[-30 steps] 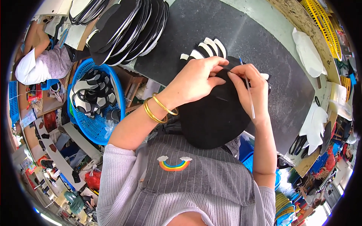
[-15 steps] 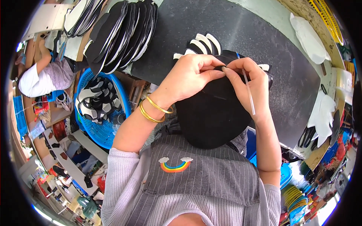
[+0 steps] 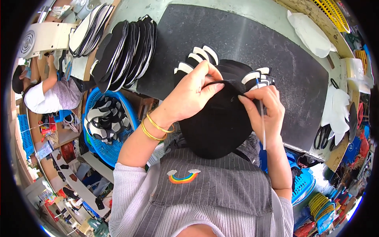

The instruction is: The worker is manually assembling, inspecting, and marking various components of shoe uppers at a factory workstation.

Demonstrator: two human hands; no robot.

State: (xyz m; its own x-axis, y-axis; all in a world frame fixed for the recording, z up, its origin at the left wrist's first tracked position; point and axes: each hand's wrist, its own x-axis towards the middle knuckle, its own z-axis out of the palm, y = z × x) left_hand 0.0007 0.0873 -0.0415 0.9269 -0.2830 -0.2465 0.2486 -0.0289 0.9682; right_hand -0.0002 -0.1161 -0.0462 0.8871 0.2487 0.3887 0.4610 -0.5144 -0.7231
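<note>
I see a rainbow patch (image 3: pixel 183 178); the left hand (image 3: pixel 191 94) pinches a black pad (image 3: pixel 217 126), the right hand (image 3: pixel 270 108) holds a pen (image 3: pixel 262 120).

No legible lettering anywhere.

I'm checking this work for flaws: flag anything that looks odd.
A tiny pale curl, perhaps loose thread or a mark, shows on the rounded black piece near the right hand; it breaks the plain dark surface.

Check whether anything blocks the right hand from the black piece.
Nothing visible does. The right hand is at the upper right edge of the black piece, though contact is unclear; the pen it holds lies right of it.
</note>
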